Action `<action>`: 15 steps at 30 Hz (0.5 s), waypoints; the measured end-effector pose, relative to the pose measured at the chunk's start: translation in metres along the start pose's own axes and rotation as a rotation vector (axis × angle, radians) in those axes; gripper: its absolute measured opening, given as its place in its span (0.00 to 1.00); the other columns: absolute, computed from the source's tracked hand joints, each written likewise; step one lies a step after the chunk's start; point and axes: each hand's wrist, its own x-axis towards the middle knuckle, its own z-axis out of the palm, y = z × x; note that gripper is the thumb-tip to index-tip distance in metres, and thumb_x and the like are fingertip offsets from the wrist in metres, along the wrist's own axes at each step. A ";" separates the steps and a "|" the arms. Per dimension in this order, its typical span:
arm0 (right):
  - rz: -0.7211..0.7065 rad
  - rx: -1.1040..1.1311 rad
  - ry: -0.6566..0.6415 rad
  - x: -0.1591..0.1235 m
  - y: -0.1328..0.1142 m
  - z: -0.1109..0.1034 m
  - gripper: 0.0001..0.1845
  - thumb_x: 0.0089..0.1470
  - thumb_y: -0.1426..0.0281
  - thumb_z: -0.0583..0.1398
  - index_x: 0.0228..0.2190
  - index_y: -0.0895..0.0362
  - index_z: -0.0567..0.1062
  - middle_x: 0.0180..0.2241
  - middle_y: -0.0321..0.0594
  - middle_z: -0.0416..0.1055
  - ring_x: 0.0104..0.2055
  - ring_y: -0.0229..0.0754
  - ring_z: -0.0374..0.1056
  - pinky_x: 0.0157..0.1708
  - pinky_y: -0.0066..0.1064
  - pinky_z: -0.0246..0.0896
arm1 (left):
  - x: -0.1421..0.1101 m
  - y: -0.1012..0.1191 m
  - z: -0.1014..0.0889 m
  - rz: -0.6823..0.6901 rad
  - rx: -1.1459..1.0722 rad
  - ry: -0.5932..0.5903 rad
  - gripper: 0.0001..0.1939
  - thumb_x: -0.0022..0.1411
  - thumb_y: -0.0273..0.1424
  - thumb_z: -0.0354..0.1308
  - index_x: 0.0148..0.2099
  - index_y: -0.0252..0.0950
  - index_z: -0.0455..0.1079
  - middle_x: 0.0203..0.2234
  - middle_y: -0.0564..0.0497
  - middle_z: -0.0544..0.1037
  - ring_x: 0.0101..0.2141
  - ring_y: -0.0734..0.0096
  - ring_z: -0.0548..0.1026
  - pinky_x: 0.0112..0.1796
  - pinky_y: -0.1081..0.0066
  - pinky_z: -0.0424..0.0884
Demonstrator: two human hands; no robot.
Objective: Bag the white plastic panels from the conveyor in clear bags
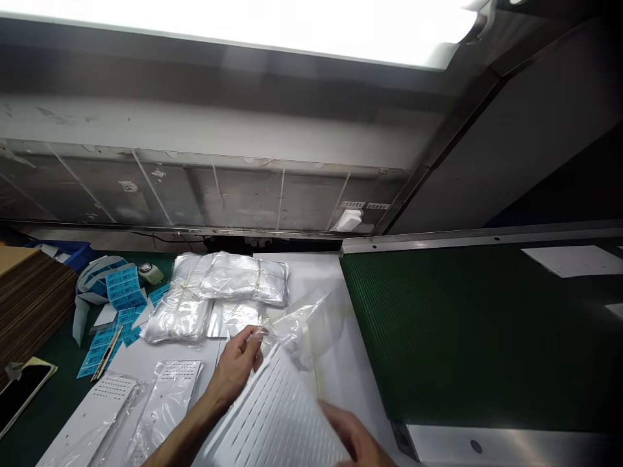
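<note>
My left hand (234, 364) is closed, pinching the edge of a clear plastic bag (311, 321) that spreads out to the right of my fingers. A stack of white slotted sheets (280, 415) stands tilted between my hands, its top corner at the bag's mouth; whether it is inside the bag I cannot tell. My right hand (357, 436), slightly blurred, grips the right side of these sheets. To the left lie bagged white slotted sheets (168, 399). Behind my left hand are tied bundles of clear plastic bags (185, 305).
On the right runs a green conveyor belt (462, 337) with a metal rim and white papers (574, 261) on it. At left are blue label sheets (125, 288), tweezers (107, 353), a small jar (150, 274), stacked brown cardboard (36, 298) and a phone-like dark slab (22, 395).
</note>
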 end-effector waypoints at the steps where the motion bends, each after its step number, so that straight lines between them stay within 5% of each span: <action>1: 0.058 -0.040 0.003 0.000 0.002 -0.001 0.37 0.34 0.65 0.69 0.48 0.60 0.71 0.46 0.49 0.71 0.52 0.58 0.63 0.49 0.44 0.55 | 0.003 0.001 -0.002 -0.002 0.031 -0.007 0.21 0.57 0.46 0.50 0.44 0.38 0.71 0.18 0.55 0.68 0.20 0.69 0.64 0.24 0.72 0.58; 7: 0.032 0.246 -0.153 0.022 0.021 0.002 0.40 0.34 0.62 0.68 0.49 0.66 0.69 0.41 0.53 0.74 0.47 0.58 0.67 0.49 0.46 0.56 | 0.006 0.000 -0.010 -0.021 0.111 -0.038 0.22 0.56 0.48 0.49 0.42 0.41 0.75 0.21 0.51 0.74 0.24 0.62 0.70 0.27 0.68 0.63; 12: 0.048 0.418 0.153 0.026 0.045 0.001 0.39 0.35 0.61 0.68 0.49 0.66 0.68 0.41 0.54 0.74 0.47 0.57 0.68 0.48 0.45 0.58 | 0.002 -0.010 -0.013 -0.095 -0.046 0.036 0.26 0.58 0.48 0.48 0.51 0.40 0.70 0.34 0.47 0.78 0.37 0.56 0.74 0.42 0.59 0.66; 15: 0.074 0.424 0.396 0.030 0.065 0.011 0.48 0.32 0.59 0.70 0.52 0.67 0.62 0.42 0.56 0.73 0.47 0.58 0.68 0.47 0.43 0.60 | -0.002 -0.020 -0.003 -0.139 -0.121 0.071 0.31 0.59 0.50 0.45 0.60 0.41 0.60 0.47 0.44 0.74 0.45 0.53 0.72 0.47 0.55 0.65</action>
